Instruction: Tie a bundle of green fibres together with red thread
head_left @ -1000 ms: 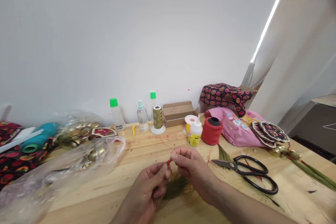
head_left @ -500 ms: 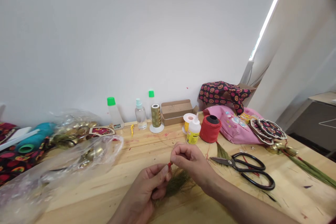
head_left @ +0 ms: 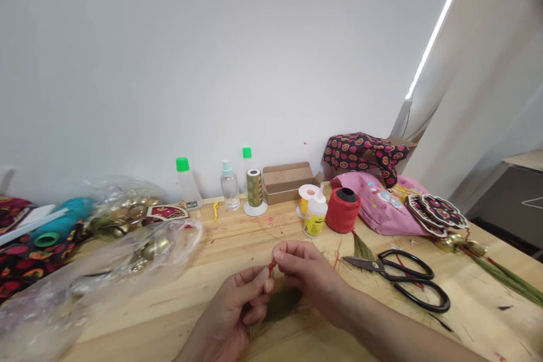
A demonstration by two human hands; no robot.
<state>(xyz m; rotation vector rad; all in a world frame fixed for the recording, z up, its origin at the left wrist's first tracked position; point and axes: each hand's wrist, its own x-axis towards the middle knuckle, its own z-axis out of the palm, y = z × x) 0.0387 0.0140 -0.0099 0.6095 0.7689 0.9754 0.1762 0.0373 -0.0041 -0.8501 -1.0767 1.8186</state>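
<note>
Between finger and thumb, my left hand (head_left: 242, 306) pinches the red-bound top of a green tassel (head_left: 283, 302). Its green threads hang below and behind my fingers, partly hidden. My right hand (head_left: 307, 271) is closed at the same red tip, fingertips pressed together on what looks like red thread (head_left: 271, 266); the thread itself is hard to make out. To the right of my right hand lie black-handled scissors (head_left: 403, 274), with another green tassel (head_left: 362, 246) by their blades.
Behind my hands stand a glue bottle (head_left: 314, 215), a red thread cone (head_left: 343, 212), a gold thread spool (head_left: 254, 189) and a cardboard box (head_left: 286, 184). Plastic bags (head_left: 139, 271) with gold bells spread at the left. A pink bag (head_left: 377, 209) and ornaments (head_left: 439, 212) lie at the right.
My right hand has shifted slightly left and down, its fingertips still at the red tip. My left hand keeps its pinch. The whole view has shifted a little.
</note>
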